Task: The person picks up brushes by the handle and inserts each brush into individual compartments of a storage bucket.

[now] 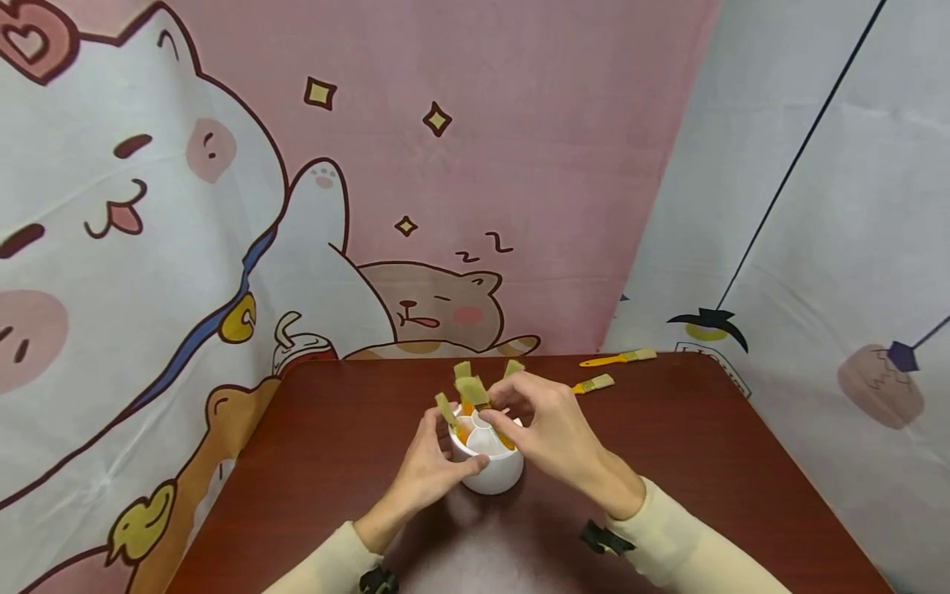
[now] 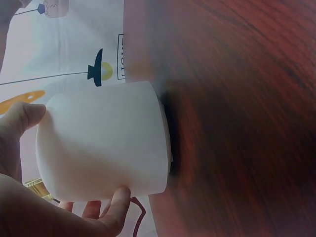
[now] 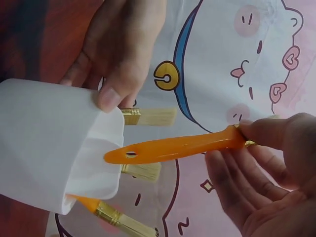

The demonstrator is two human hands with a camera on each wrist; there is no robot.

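Observation:
A white round holder [image 1: 493, 477] with inner compartments stands on the table. My left hand [image 1: 429, 464] grips it from the left, thumb at the near rim and fingers round the far side. In the right wrist view, my right hand [image 3: 266, 173] pinches a paintbrush [image 3: 173, 149] by the neck near its bristles. The brush's orange handle points toward the holder's opening, its tip overlapping the mouth in that view. Other paintbrushes stand bristles-up in the holder, one leaning left [image 1: 448, 411] and another [image 3: 126, 220] at the rim on the other side.
Two more orange-handled brushes lie on the dark red table [image 1: 334, 462] at the back right: a farther brush [image 1: 619, 358] and a nearer brush [image 1: 596, 384], partly behind my right hand. A printed cartoon cloth [image 1: 549, 165] hangs behind the table.

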